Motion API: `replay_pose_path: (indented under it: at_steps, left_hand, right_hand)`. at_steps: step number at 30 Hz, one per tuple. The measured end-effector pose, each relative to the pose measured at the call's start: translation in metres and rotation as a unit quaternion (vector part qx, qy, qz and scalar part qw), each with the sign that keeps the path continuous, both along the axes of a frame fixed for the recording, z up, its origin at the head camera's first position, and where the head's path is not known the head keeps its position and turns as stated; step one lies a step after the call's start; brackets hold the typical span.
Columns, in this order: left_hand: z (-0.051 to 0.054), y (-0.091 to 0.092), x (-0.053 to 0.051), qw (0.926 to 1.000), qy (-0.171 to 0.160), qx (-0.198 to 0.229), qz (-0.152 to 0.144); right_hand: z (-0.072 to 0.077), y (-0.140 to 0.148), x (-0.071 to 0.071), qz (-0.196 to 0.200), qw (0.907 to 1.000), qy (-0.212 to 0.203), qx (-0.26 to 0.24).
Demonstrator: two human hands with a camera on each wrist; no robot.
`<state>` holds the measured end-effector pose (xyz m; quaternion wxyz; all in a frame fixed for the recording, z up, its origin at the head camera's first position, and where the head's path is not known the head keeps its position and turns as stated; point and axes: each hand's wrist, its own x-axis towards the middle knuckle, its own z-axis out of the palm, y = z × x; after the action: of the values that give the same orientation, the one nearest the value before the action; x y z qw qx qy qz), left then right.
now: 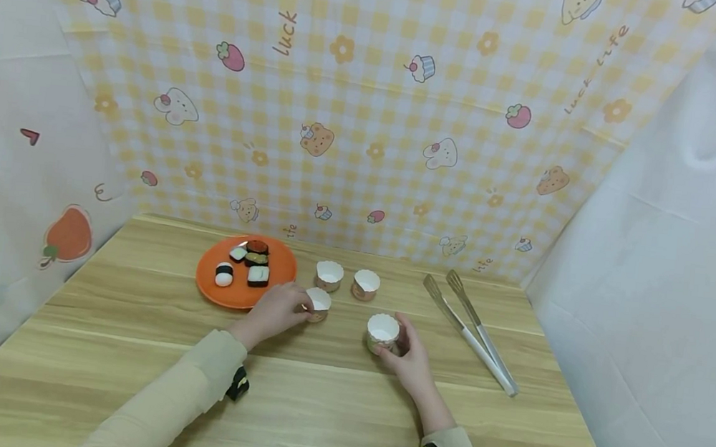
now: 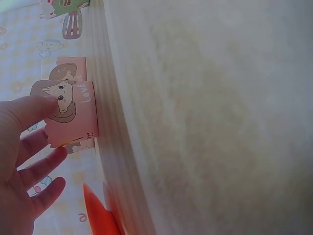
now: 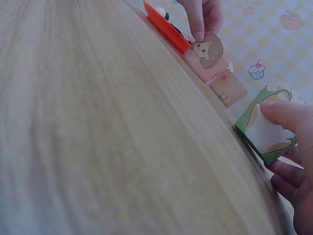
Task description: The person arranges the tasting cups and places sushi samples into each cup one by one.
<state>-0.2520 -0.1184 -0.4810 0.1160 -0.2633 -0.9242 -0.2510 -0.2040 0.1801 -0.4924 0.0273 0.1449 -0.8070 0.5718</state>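
Green cup, I see, is gripped by the right hand; the left hand pinches the pink cup, which stands leftward and slightly farther on the desk, near the orange plate.

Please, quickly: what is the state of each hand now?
Left hand: closed, pinching a pink paper cup.
Right hand: closed, holding a green paper cup.
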Motion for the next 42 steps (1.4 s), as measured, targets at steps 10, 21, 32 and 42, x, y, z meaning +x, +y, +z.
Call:
replay_pose_path:
  at_steps: [10, 21, 32, 42]
  left_hand:
    - [0.0, -0.001, 0.0, 0.9998, 0.019, 0.006, -0.005]
    - [0.005, -0.002, 0.002, 0.9996, 0.024, 0.014, 0.0]
    - [0.01, 0.001, 0.002, 0.9996, 0.028, 0.009, 0.001]
    - [0.014, 0.006, 0.003, 0.9992, 0.038, 0.012, 0.0]
  right_hand:
    - [0.0, 0.0, 0.001, -0.001, 1.0, -0.004, 0.003]
    - [-0.001, 0.001, 0.0, 0.007, 1.0, 0.004, 0.004]
    - [-0.001, 0.0, -0.001, 0.002, 1.0, 0.003, 0.002]
    - [-0.01, 0.002, -0.006, -0.001, 1.0, 0.009, -0.003]
